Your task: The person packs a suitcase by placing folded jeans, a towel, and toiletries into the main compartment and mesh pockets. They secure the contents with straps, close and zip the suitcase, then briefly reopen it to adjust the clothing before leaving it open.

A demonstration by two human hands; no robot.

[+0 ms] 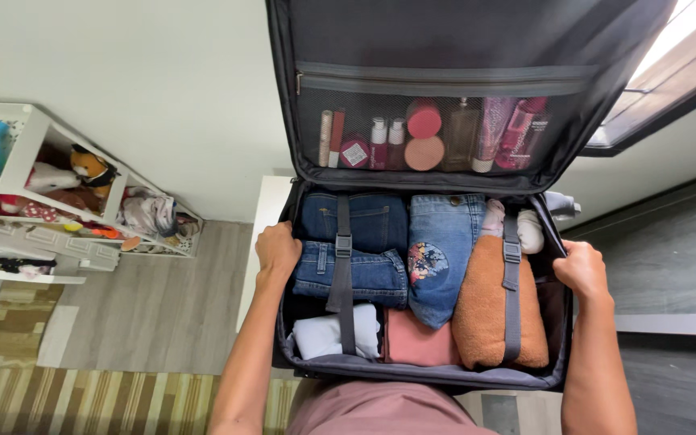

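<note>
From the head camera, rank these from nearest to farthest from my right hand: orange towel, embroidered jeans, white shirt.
From the right hand:
1. Orange towel, right side of the suitcase, under the strap.
2. Embroidered jeans, in the middle.
3. White shirt, front left corner.

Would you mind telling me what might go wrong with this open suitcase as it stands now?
1. The raised lid looks unsupported; it might drop onto the left hand or right hand gripping the suitcase's side walls.
2. Bottles crowd the mesh pocket; a loose cap could leak onto the folded jeans below.
3. The orange towel bulges under its strap and may catch the zip.
</note>
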